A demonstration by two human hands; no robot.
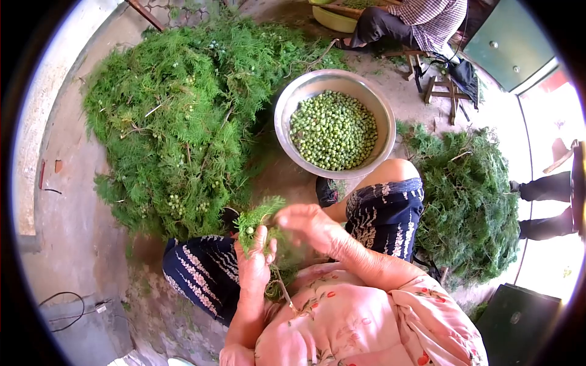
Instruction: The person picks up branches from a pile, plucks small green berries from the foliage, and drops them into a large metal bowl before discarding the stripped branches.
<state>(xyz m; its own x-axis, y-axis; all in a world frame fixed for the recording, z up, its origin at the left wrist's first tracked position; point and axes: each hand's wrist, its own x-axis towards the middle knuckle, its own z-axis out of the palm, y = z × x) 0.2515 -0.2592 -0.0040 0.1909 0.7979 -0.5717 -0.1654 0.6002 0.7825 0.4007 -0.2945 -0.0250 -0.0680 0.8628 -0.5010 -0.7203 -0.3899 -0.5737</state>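
My left hand [253, 261] is closed around a leafy green conifer branch [249, 226], its thumb pointing up along the foliage. Small round green cones show among the leaves just above the thumb. The bare woody stem [283, 289] of the branch slants down toward my lap. My right hand [310, 227] is right beside the branch tip, its fingers smeared by motion, so I cannot tell whether they hold anything. Beyond my hands stands a wide metal basin [285, 146], partly filled with green cones [334, 129].
A large heap of cut conifer branches [177, 122] lies at the left, and a smaller heap [467, 204] at the right. At the top, a seated person [421, 24] is near a yellow-green tub [332, 19]. Wooden stools [452, 94] stand close by. Another person's legs [546, 207] show at far right.
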